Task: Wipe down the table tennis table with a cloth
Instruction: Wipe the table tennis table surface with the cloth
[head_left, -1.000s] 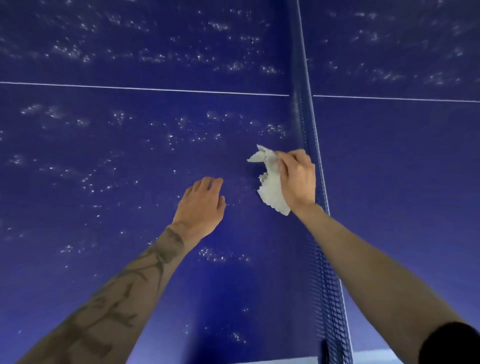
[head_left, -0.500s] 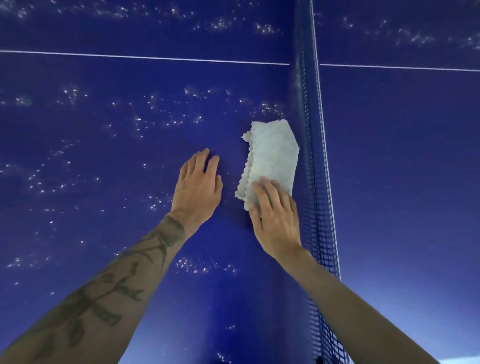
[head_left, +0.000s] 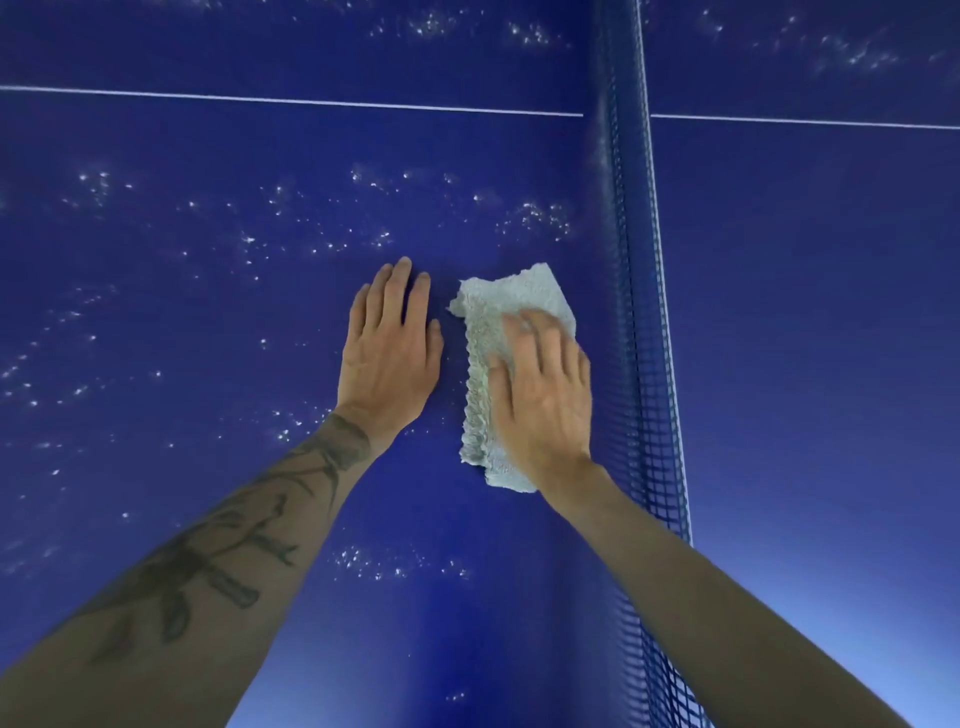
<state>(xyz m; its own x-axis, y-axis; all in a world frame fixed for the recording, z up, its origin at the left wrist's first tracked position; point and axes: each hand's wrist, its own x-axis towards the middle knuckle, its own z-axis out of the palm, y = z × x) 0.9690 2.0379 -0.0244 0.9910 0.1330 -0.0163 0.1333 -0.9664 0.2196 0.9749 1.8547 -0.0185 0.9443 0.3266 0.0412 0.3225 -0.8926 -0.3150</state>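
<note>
Filling the whole frame, the blue table tennis table (head_left: 805, 364) is split by the net (head_left: 644, 312), which runs top to bottom just right of centre. The cloth (head_left: 511, 296), a pale folded rectangle, lies flat at mid-frame just left of the net, its long axis pointing up the frame, parallel with the net. The right hand (head_left: 543, 400) covers its lower right part, fingers straight and spread, pressing rather than gripping. The left hand (head_left: 389, 358) rests flat on bare table just left of the cloth, apart from it and holding nothing. White specks (head_left: 535, 215) scatter above and left of the cloth, so the uncleaned surface likely lies up-frame and leftward, with the right hand placed to push there.
</note>
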